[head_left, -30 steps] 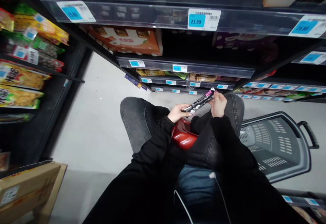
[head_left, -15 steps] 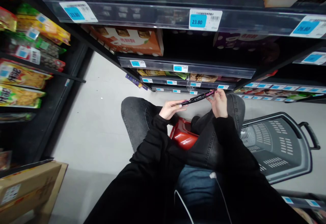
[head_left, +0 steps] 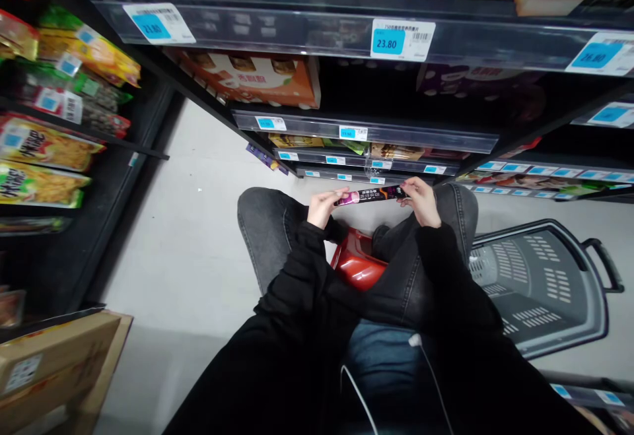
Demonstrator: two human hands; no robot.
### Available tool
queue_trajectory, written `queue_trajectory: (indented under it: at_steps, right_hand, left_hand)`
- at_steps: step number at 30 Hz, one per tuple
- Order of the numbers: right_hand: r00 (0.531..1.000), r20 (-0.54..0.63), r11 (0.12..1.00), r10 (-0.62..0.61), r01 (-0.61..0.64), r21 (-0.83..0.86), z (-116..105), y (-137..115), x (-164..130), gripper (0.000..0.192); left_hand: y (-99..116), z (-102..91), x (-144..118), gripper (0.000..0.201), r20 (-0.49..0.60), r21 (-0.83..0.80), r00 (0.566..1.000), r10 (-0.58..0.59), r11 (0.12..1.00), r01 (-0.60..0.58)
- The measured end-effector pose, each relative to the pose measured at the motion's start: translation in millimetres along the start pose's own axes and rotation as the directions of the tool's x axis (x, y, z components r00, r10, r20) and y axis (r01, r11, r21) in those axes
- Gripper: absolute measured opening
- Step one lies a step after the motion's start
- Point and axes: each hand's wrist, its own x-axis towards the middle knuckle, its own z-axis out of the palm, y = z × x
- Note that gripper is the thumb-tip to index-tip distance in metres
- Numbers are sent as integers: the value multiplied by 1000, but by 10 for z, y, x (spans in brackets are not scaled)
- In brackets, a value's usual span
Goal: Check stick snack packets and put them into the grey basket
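From the head camera we look down on a pale, smooth floor in a shop aisle, with small specks on it and a softer shade nearer us. Over it, between our bent knees in dark grey jeans, a slim black packet is held in the air, lying nearly level, its pink end to the left. Our left hand has its grip pinched on that pink end; the grip of our right hand closes on the other end. Below the packet, between the legs, we see a glossy red object, partly covered.

Ahead of us rises a dark shelf unit, its clear-fronted edges set with blue-and-white price tags, one reading 23.80. On one level sits an orange carton. To our left, another rack bears bright snack bags, and a cardboard box stands nearer us. To our right, a grey basket with slotted walls rests on the floor beside the knee. A white cord hangs across our front.
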Motion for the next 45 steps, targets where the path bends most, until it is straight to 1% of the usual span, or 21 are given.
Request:
queue_trajectory:
  at_steps: [1, 4, 5, 6, 7, 8, 10, 11, 14, 16, 19, 23, 25, 27, 30, 32, 33, 35, 39, 41, 45]
  right_hand:
    - [1000, -19, 998, 5, -6, -61, 5, 26, 11, 26]
    - [996, -74, 983, -44, 31, -179, 11, 92, 40, 29]
    - [994, -91, 979, -61, 42, -197, 8, 105, 48, 31]
    - [992, -108, 978, -70, 47, -205, 4, 114, 56, 32]
    - [989, -126, 978, -72, 45, -204, -1, 120, 63, 31]
    - [987, -143, 980, -71, 42, -197, -6, 121, 70, 30]
    - [985, -156, 983, -76, 48, -175, -13, 118, 80, 26]
    - [983, -157, 983, -91, 64, -170, -13, 115, 83, 25]
    - [975, -142, 975, -170, 146, -165, -1, 103, 79, 20]
    - [968, -137, 971, -210, 191, -143, 11, 95, 71, 17]
    - [963, -146, 971, -227, 214, -103, 18, 87, 64, 15]
    - [943, -229, 969, -242, 222, -111, -3, 90, 74, 14]
    - [928, -275, 966, -251, 223, -129, -14, 97, 81, 14]
    - [920, -298, 965, -255, 221, -142, -18, 103, 83, 14]
    - [921, -301, 966, -249, 214, -143, -10, 104, 77, 15]
    - [925, -293, 968, -242, 209, -138, 1, 96, 70, 15]
    - [929, -284, 969, -239, 208, -136, 6, 89, 67, 16]
    - [941, -247, 970, -231, 204, -128, 20, 74, 61, 17]
    - [978, -119, 983, -169, 159, -88, 58, 49, 46, 24]
    - [987, -72, 988, -144, 139, -73, 73, 46, 38, 26]
    - [993, -42, 993, -111, 109, -41, 73, 55, 30, 26]
  left_hand:
    - [-10, -1, 10, 26, -38, 76, 999, 5, 997, -3]
    - [-21, -15, 35, 57, -98, 250, 995, 19, 968, 6]
    - [-22, -21, 39, 65, -95, 282, 995, 1, 959, 26]
    - [-24, -25, 40, 69, -80, 307, 996, -42, 949, 65]
    - [-29, -25, 36, 71, -51, 332, 993, -109, 936, 120]
    - [-38, -19, 29, 68, -7, 361, 982, -189, 915, 179]
    - [-65, 13, 3, 55, 91, 434, 939, -333, 862, 264]
    - [-83, 38, -12, 48, 131, 472, 917, -377, 837, 276]
    - [-140, 130, -58, 32, 217, 546, 876, -431, 797, 257]
    - [-177, 189, -83, 30, 252, 559, 845, -473, 783, 271]
    - [-233, 266, -114, 31, 306, 530, 792, -528, 785, 319]
    - [-295, 369, -155, 35, 363, 458, 747, -556, 805, 377]
    - [-312, 420, -177, 38, 388, 427, 718, -578, 803, 415]
    - [-320, 464, -200, 40, 423, 413, 671, -609, 789, 455]
    - [-321, 510, -237, 43, 485, 423, 588, -647, 762, 490]
    - [-323, 534, -266, 44, 513, 432, 550, -659, 752, 498]
    - [-324, 546, -283, 44, 521, 435, 537, -663, 748, 501]
    - [-327, 573, -323, 46, 524, 434, 534, -663, 748, 503]
    - [-323, 639, -400, 59, 568, 367, 548, -614, 785, 499]
    - [-323, 666, -410, 63, 585, 331, 558, -589, 801, 498]
    - [-350, 673, -368, 56, 536, 322, 622, -571, 819, 474]
